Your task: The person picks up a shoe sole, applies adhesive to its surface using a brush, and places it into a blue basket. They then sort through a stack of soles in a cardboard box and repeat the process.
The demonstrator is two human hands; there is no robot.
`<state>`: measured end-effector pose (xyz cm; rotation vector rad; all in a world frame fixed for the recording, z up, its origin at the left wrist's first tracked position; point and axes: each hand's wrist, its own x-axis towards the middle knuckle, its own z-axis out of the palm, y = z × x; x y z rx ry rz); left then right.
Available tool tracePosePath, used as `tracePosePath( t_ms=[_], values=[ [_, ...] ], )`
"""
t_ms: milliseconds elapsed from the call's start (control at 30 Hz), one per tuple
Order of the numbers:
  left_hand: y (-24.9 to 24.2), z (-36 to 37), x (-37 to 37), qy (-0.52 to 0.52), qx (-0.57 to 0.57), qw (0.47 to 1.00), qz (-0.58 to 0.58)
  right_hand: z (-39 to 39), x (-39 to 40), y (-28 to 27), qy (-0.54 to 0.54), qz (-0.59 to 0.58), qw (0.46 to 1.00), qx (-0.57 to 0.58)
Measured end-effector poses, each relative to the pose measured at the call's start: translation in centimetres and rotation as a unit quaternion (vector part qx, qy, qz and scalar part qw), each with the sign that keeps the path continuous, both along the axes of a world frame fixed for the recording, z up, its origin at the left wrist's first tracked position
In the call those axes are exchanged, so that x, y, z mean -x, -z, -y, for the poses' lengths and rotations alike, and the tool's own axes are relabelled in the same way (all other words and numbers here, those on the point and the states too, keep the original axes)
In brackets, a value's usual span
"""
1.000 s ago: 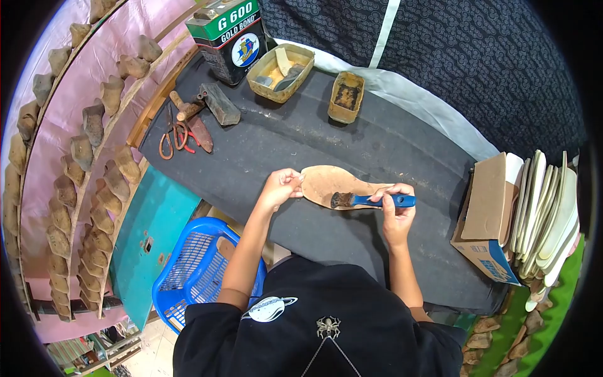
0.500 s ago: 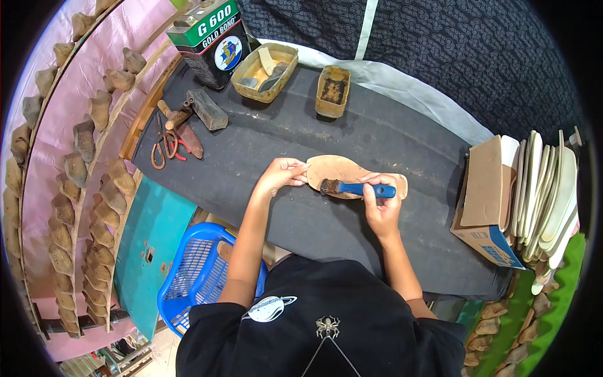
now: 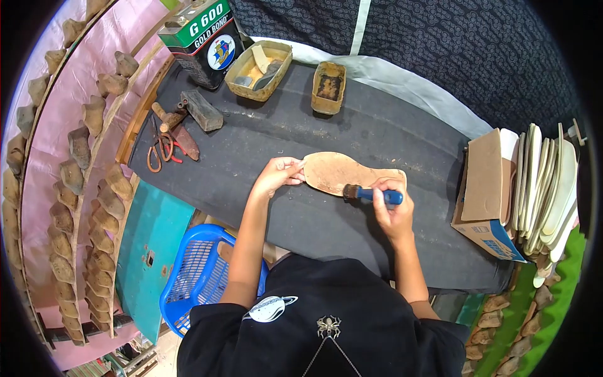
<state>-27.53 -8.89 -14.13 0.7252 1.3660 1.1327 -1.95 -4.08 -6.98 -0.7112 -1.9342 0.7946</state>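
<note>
A tan shoe sole [image 3: 333, 168] lies across the dark-covered table in front of me. At its left end, my left hand [image 3: 281, 176] pinches the rounded edge between thumb and fingers. My right hand [image 3: 392, 207] is closed round the blue handle of a brush [image 3: 370, 195]. The brush's brown bristles meet the sole's near edge, around its middle. Part of the sole's right end is hidden behind my right hand.
Scissors [image 3: 161, 151], a hammer [image 3: 168, 116] and a dark block [image 3: 202, 110] lie at the left. Behind stand a G 600 can [image 3: 204, 47], a tub with scrapers [image 3: 254, 93] and a smaller stained tub [image 3: 328, 88]. A cardboard box [image 3: 480, 182] stands right, beside stacked pale soles [image 3: 543, 188].
My right hand has moved the brush to the right along the sole's near edge. My left hand keeps its hold on the left end. The view has shifted slightly.
</note>
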Motion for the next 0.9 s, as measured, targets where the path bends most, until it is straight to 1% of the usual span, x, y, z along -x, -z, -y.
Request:
tracePosePath(
  t_ms=[133,167,267,333,400,467,533,600,667,733,800,867,900],
  values=[
    [0.1,0.0,0.0,-0.001,0.002,1.000,-0.004,-0.3,0.6,-0.5,0.002,-0.034,0.999,-0.003],
    [0.2,0.0,0.1,0.000,0.000,1.000,-0.004,-0.2,1.1,-0.4,-0.006,-0.043,0.999,-0.011],
    [0.4,0.0,0.2,0.003,-0.002,1.000,-0.003,0.2,3.4,-0.3,-0.060,-0.077,0.995,0.015],
    [0.5,0.0,0.2,0.004,-0.002,1.000,-0.001,0.2,4.7,0.3,-0.089,-0.081,0.992,0.028],
    [0.6,0.0,0.2,0.001,-0.001,1.000,0.002,0.2,5.0,0.5,-0.091,-0.073,0.993,0.023],
    [0.6,0.1,0.1,-0.003,-0.004,1.000,0.003,0.2,4.6,0.6,-0.075,-0.047,0.996,0.006],
    [0.5,0.0,0.0,-0.006,-0.006,1.000,0.005,-0.1,3.4,0.1,-0.033,-0.035,0.999,0.004],
    [0.3,-0.1,-0.1,-0.004,0.002,1.000,-0.009,-0.8,1.6,-0.2,0.015,0.010,0.999,-0.031],
    [0.2,0.0,-0.1,-0.003,-0.002,1.000,-0.008,-1.5,0.1,-0.2,0.036,0.024,0.999,-0.027],
    [0.2,0.0,-0.1,0.000,-0.005,1.000,-0.006,-2.4,-0.8,0.0,0.040,0.020,0.998,-0.034],
    [0.3,0.0,-0.1,-0.002,-0.011,1.000,-0.005,-2.1,-0.4,-0.8,0.041,-0.012,0.998,0.038],
    [0.4,0.0,0.0,-0.001,-0.011,1.000,-0.005,-2.2,0.3,-0.5,0.047,-0.003,0.999,-0.014],
    [0.5,0.0,0.0,-0.001,-0.010,1.000,-0.006,-1.9,1.2,-0.7,0.023,-0.033,0.999,0.003]
  ],
)
